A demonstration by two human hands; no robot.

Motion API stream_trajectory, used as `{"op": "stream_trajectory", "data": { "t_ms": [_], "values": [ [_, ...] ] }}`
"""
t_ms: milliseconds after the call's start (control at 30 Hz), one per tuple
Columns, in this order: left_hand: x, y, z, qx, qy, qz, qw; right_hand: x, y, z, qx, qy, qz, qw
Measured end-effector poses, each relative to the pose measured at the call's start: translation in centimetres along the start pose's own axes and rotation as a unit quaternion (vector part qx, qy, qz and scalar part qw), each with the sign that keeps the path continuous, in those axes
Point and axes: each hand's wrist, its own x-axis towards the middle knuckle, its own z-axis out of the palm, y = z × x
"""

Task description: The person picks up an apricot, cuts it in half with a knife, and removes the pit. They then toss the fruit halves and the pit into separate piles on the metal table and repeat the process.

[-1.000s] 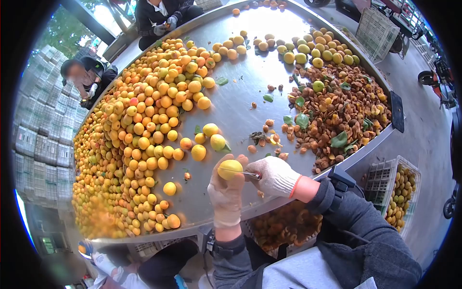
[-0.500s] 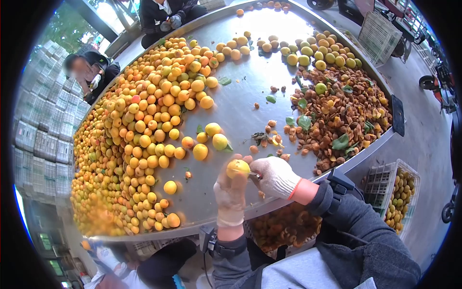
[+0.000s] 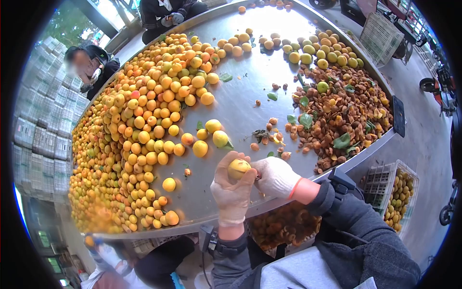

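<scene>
My left hand (image 3: 233, 188), in a pale glove with bare fingertips, holds a yellow apricot (image 3: 239, 169) above the near edge of the metal table (image 3: 231, 106). A dark cut line runs across the fruit. Beside it, my right hand (image 3: 279, 177), in a white knitted glove, is closed around a small tool, mostly hidden, at the fruit's right side. A large heap of orange and yellow apricots (image 3: 154, 106) covers the table's left part. On the right lies a pile of brown pits and scraps (image 3: 344, 115) with some leaves.
Greenish fruit (image 3: 305, 58) sits behind the scraps. A crate of fruit (image 3: 398, 197) stands at the lower right, and a bin of scraps (image 3: 286, 224) is below the table edge. Co-workers sit at the far side (image 3: 171, 14), upper left (image 3: 91, 70) and lower left (image 3: 115, 265).
The apricot has turned in my left hand and now shows a dark cut line. My left fingers have curled further around it, while my right hand stays close beside it.
</scene>
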Motion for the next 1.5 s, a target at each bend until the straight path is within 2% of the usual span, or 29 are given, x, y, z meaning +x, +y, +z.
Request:
{"op": "stream_trajectory", "data": {
  "t_ms": [67, 133, 200, 267, 300, 333, 367, 400, 433, 467, 533, 567, 633, 700, 767, 867, 900, 933, 1000, 1033, 1100, 1167, 1233, 1267, 1300, 1367, 1400, 1433, 1500],
  "values": [
    [0.2, 0.4, -0.7, 0.063, -0.018, 0.004, 0.998, 0.2, 0.8, -0.2, 0.197, -0.184, 0.036, 0.962],
    [0.5, 0.1, -1.5, -0.070, -0.105, -0.040, 0.991, 0.5, 1.6, -0.6, 0.204, -0.223, -0.011, 0.953],
    [0.9, -0.5, -2.1, -0.128, -0.097, -0.041, 0.986, 0.6, 1.8, -1.8, 0.209, -0.261, -0.057, 0.941],
    [1.2, -0.4, -2.6, -0.184, -0.087, -0.042, 0.978, 0.1, 0.6, -4.0, 0.259, -0.258, 0.048, 0.929],
    [1.3, -0.4, -2.9, -0.195, -0.041, -0.042, 0.979, -0.1, 0.2, -5.1, 0.218, -0.187, 0.050, 0.957],
    [1.3, -0.3, -2.9, -0.207, 0.007, -0.041, 0.977, 0.0, -0.8, -6.3, 0.269, -0.136, 0.087, 0.950],
    [1.1, -0.5, -2.6, -0.209, 0.009, -0.040, 0.977, 0.0, -1.4, -7.0, 0.317, -0.084, 0.124, 0.937],
    [0.9, -0.6, -2.1, -0.094, -0.022, -0.021, 0.995, 0.5, 0.6, -5.4, 0.348, -0.018, 0.091, 0.933],
    [0.8, -0.7, -1.5, 0.024, -0.059, -0.003, 0.998, 0.7, 1.7, -4.5, 0.348, -0.013, 0.094, 0.933],
    [0.7, -0.3, -1.1, 0.023, -0.067, -0.006, 0.997, 1.1, 2.3, -3.7, 0.333, 0.011, 0.054, 0.941],
    [0.7, 0.7, -0.8, -0.199, -0.095, -0.140, 0.965, 1.6, 2.1, -2.8, 0.297, 0.081, -0.065, 0.949],
    [0.9, 0.4, -1.3, -0.199, -0.096, -0.142, 0.965, 1.2, 2.2, -3.2, 0.297, 0.082, -0.064, 0.949],
    [1.1, -0.6, -2.6, -0.220, -0.134, -0.131, 0.957, 0.1, -1.2, -5.9, 0.489, 0.052, 0.143, 0.859],
    [1.0, -0.8, -1.9, -0.225, -0.118, -0.140, 0.957, 0.4, -0.9, -5.8, 0.650, 0.097, 0.101, 0.747],
    [1.0, -1.3, -1.8, -0.230, -0.106, -0.151, 0.955, 0.5, -1.1, -5.6, 0.730, 0.135, 0.037, 0.669],
    [1.0, -2.1, -1.3, -0.298, -0.150, -0.207, 0.920, 0.4, -1.7, -5.5, 0.745, 0.164, 0.018, 0.647],
    [0.6, -1.0, 0.1, -0.228, -0.097, -0.229, 0.941, 0.4, -2.1, -5.5, 0.745, 0.167, 0.020, 0.646],
    [0.3, -0.5, 0.9, -0.156, -0.042, -0.249, 0.955, 0.3, -2.7, -5.5, 0.714, 0.175, 0.029, 0.677],
    [0.1, -1.2, 0.7, -0.121, -0.042, -0.249, 0.960, 0.4, -2.3, -5.5, 0.665, 0.158, 0.004, 0.730],
    [0.1, -1.4, 0.7, -0.087, -0.041, -0.246, 0.964, 0.5, -2.3, -5.1, 0.666, 0.158, 0.005, 0.729],
    [0.1, -1.5, 0.9, -0.080, -0.032, -0.234, 0.968, 0.8, -2.9, -4.3, 0.533, 0.214, -0.049, 0.817],
    [0.2, -1.7, 1.0, -0.074, -0.022, -0.222, 0.972, 0.7, -2.6, -4.1, 0.553, 0.173, -0.015, 0.815],
    [0.5, -2.1, 0.9, 0.048, -0.012, -0.209, 0.977, 1.6, -1.9, -3.0, 0.321, 0.249, -0.203, 0.891],
    [0.7, -2.2, 1.0, 0.047, -0.010, -0.209, 0.977, 1.4, -2.2, -2.2, 0.433, 0.222, -0.164, 0.858],
    [0.8, -2.4, 1.2, 0.040, 0.022, -0.237, 0.970, 1.6, -2.2, -2.3, 0.433, 0.220, -0.164, 0.859],
    [1.0, -2.2, 1.5, 0.032, 0.055, -0.263, 0.963, 2.2, -2.1, -3.5, 0.376, 0.175, -0.112, 0.903],
    [0.9, -1.6, 1.8, 0.016, 0.033, -0.264, 0.964, 2.1, -1.9, -4.2, 0.616, 0.053, 0.058, 0.784],
    [0.8, -1.2, 2.0, 0.000, 0.011, -0.264, 0.964, 2.4, -1.6, -3.8, 0.616, 0.052, 0.059, 0.784],
    [0.8, -0.8, 2.1, -0.019, 0.015, -0.290, 0.957, 3.2, -0.6, -2.8, 0.734, 0.031, 0.086, 0.672]
  ]
}}
